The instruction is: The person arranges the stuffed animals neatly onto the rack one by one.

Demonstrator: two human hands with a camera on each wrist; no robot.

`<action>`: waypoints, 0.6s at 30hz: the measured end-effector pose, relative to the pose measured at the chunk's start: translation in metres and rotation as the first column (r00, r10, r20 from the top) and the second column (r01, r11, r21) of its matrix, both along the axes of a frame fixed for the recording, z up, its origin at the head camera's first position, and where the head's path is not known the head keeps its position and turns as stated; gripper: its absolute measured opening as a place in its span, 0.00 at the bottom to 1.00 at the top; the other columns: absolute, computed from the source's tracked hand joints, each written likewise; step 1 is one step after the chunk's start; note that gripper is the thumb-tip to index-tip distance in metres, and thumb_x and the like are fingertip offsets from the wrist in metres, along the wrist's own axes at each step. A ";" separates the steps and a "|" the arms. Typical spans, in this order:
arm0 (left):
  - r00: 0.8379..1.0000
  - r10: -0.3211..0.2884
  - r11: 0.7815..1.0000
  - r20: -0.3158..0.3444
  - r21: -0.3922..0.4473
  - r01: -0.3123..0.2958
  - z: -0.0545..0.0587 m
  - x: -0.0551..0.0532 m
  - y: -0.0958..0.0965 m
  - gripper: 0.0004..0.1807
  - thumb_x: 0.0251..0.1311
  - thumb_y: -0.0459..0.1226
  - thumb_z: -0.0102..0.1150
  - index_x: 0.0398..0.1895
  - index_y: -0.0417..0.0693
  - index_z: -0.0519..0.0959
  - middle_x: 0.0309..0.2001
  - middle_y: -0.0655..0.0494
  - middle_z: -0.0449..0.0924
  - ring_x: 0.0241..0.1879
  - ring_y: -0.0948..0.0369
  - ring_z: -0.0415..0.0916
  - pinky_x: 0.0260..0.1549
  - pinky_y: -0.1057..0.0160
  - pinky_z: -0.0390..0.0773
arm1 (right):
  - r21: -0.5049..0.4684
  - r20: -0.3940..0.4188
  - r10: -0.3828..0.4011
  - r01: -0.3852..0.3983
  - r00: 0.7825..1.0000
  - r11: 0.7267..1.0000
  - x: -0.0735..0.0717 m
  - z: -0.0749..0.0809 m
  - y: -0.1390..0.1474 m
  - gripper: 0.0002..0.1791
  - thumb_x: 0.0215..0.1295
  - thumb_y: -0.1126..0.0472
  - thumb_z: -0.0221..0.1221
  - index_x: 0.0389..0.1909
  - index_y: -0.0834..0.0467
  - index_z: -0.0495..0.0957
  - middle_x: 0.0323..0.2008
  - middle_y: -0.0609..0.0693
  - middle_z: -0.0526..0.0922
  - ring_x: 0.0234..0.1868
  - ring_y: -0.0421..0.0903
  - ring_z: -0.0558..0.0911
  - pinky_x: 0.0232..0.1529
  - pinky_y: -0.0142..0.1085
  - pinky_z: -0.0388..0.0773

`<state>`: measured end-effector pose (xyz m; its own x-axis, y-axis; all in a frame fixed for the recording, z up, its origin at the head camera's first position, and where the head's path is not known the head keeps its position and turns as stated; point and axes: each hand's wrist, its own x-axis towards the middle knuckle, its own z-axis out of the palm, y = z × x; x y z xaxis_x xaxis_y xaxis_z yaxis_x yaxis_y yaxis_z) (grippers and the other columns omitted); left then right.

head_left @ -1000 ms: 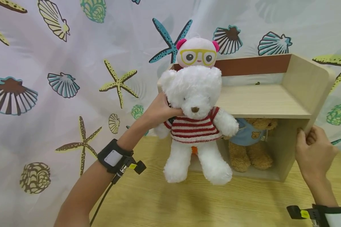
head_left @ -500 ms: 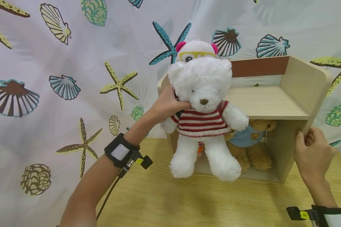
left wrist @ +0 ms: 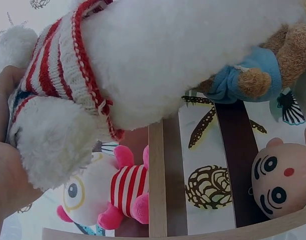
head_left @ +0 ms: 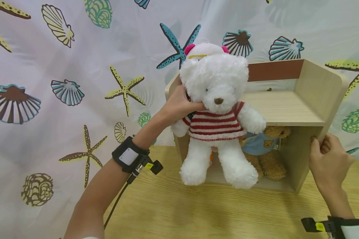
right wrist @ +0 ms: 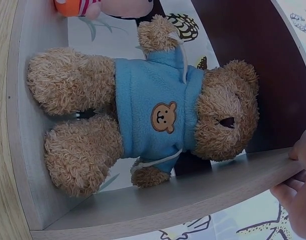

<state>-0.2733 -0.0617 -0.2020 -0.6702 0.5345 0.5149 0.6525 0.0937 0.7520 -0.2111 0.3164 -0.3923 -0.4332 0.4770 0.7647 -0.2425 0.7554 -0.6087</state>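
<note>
A fluffy white teddy bear (head_left: 213, 81) in a red-and-white striped sweater hangs upright before the left half of a wooden shelf (head_left: 284, 106). My left hand (head_left: 180, 104) grips it at the neck and shoulder, thumb across the front under its chin. On the far right, my right hand (head_left: 332, 159) pinches the front edge of the shelf's side panel. Inside the lower compartment sits a brown teddy bear (right wrist: 158, 110) in a blue top, partly hidden by the white bear in the head view. On the upper level, a white plush with pink ears (left wrist: 130, 187) stands behind the white bear.
A round-headed doll (left wrist: 280, 180) is in the lower compartment, shown in the left wrist view. The shelf stands on a wood-grain surface (head_left: 167, 212). Behind it hangs a curtain (head_left: 86, 56) printed with shells and starfish.
My left hand has carried the white bear to the right and slightly up, covering more of the pink-eared plush's face. The right hand keeps its hold on the shelf panel.
</note>
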 end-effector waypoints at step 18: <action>0.998 0.056 0.998 -0.035 0.000 -0.056 0.035 -0.004 0.012 0.29 0.52 0.38 0.69 0.58 0.42 0.71 0.50 0.50 0.77 0.47 0.55 0.77 0.48 0.60 0.78 | -0.007 0.007 0.005 -0.005 1.000 1.000 0.000 0.001 -0.001 0.18 0.71 0.60 0.56 0.51 0.72 0.79 0.43 0.69 0.84 0.34 0.06 0.62 0.37 0.11 0.62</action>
